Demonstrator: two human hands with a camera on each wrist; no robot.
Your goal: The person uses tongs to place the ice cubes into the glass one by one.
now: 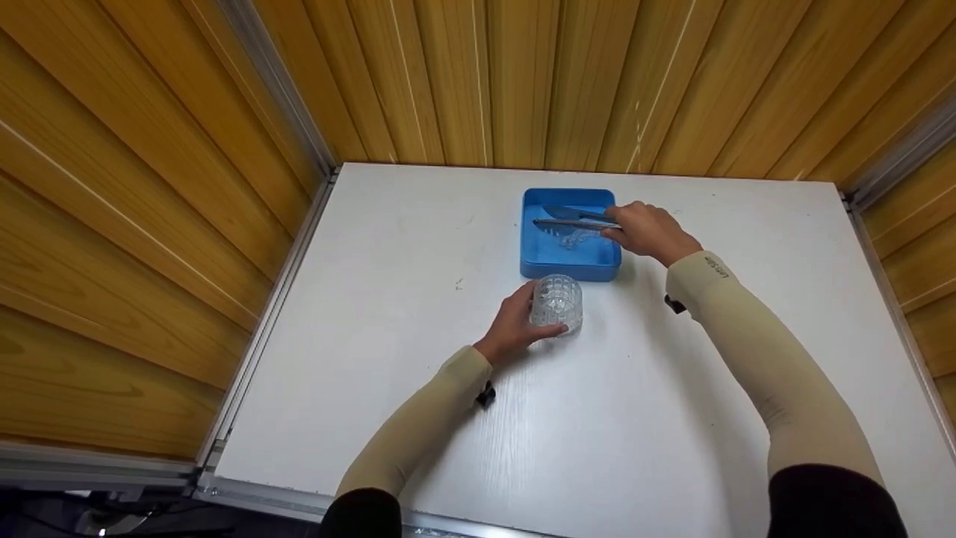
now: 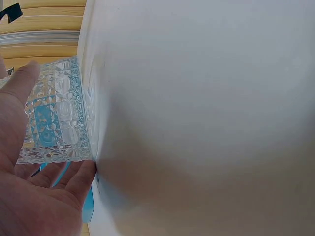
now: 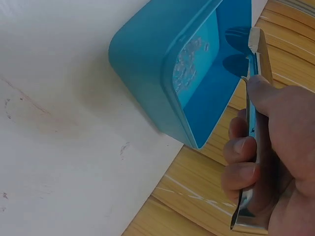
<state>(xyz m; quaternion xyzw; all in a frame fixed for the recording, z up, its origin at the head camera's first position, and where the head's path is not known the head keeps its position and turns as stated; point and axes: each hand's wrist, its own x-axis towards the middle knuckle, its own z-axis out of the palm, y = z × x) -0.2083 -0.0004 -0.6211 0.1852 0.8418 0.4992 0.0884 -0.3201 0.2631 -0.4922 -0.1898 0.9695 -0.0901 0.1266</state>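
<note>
My left hand [image 1: 514, 323] grips a clear, faceted glass tumbler [image 1: 559, 295], thumb on the near side and fingers around the far left. In the left wrist view the base of the tumbler is right at the white tabletop. Metal tongs [image 3: 264, 162] lie in my right hand [image 1: 651, 230], fingers curled round their arms and thumb along the top. Their two tips are spread apart over a blue rectangular tray [image 1: 571, 273]. Small clear pieces [image 3: 186, 66] lie in a loose cluster on the tray floor, below the tongs; nothing shows between the tips.
The tray stands near the back of the white table [image 1: 373, 314], just beyond the tumbler. Wood-panelled walls [image 1: 485, 82] rise behind the table and along its left and right sides. A metal rail [image 1: 261, 321] runs down the left edge.
</note>
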